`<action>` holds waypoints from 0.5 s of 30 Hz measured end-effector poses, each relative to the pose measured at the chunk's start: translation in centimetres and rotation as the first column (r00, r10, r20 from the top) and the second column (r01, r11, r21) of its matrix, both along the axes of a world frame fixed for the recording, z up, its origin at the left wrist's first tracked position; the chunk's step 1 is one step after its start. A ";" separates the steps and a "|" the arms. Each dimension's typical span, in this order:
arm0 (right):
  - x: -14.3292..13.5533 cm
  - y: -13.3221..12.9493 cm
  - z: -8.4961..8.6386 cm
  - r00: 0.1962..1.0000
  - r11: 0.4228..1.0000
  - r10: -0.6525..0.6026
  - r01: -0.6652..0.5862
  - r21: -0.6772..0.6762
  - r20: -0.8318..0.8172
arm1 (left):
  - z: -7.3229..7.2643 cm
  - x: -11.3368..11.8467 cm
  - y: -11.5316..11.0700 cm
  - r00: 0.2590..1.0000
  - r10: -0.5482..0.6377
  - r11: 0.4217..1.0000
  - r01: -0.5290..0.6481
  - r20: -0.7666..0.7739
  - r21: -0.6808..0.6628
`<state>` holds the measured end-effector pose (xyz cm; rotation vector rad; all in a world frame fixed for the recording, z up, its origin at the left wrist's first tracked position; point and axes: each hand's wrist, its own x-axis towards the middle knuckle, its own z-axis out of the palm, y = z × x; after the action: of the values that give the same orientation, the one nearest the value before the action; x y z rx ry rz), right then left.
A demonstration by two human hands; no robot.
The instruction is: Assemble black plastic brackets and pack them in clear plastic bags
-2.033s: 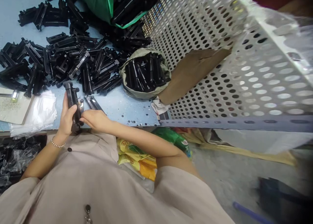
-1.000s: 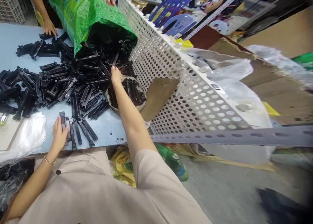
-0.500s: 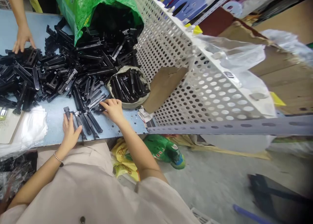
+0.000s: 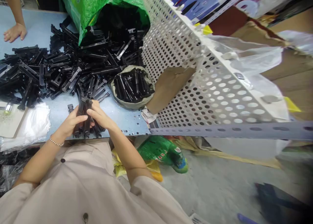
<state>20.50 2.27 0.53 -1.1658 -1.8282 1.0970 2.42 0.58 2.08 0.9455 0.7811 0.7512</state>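
Both my hands are closed around a small bunch of long black plastic parts (image 4: 84, 111) at the table's front edge. My left hand (image 4: 71, 122) grips the bunch from the left, its thumb lying across the front. From the right, my right hand (image 4: 99, 114) wraps it, with fingertips partly hidden behind the parts. More black parts lie on the table under and beside my hands. A large loose heap of the same parts (image 4: 61, 64) spreads just beyond. To the right, a round cloth-rimmed container (image 4: 132, 104) holds more of them standing close together.
A green sack (image 4: 83, 8) opens onto the heap. A perforated white panel (image 4: 181, 54) borders the table's right side, with a brown cardboard piece (image 4: 168, 90) against it. Clear plastic bags (image 4: 36, 121) lie left. Another person's hand (image 4: 16, 32) rests on the table at far left.
My hands have come together and gathered the parts that lay in a row into a bunch. The other person's hand has moved off the heap onto the bare tabletop.
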 end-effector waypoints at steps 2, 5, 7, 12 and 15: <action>-0.2 0.2 -0.5 0.983 0.974 -0.159 0.140 0.178 0.095 | -0.4 -0.5 -0.3 0.986 0.130 0.991 -0.126 -0.104 0.044; -0.1 0.2 -0.7 0.945 0.921 -0.250 0.165 0.353 0.212 | -0.7 -1.1 -1.7 0.912 0.316 0.930 -0.243 -0.261 0.276; -0.3 0.2 -0.5 0.941 0.911 -0.186 0.057 0.408 0.283 | -0.5 -1.2 -2.6 0.872 0.341 0.904 -0.201 -0.351 0.378; -2.5 0.5 0.0 0.996 0.973 -0.058 0.042 0.228 0.064 | 0.5 -1.3 -3.4 0.786 0.381 0.866 -0.118 -0.488 0.487; -3.8 0.6 0.1 0.978 0.987 -0.052 0.019 -0.159 -0.202 | 0.6 -2.0 -2.8 0.750 0.432 0.838 -0.128 -0.501 0.530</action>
<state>16.74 2.88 0.60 -1.1233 -1.5803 1.3086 0.41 -2.22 2.72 1.5749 1.3787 0.9448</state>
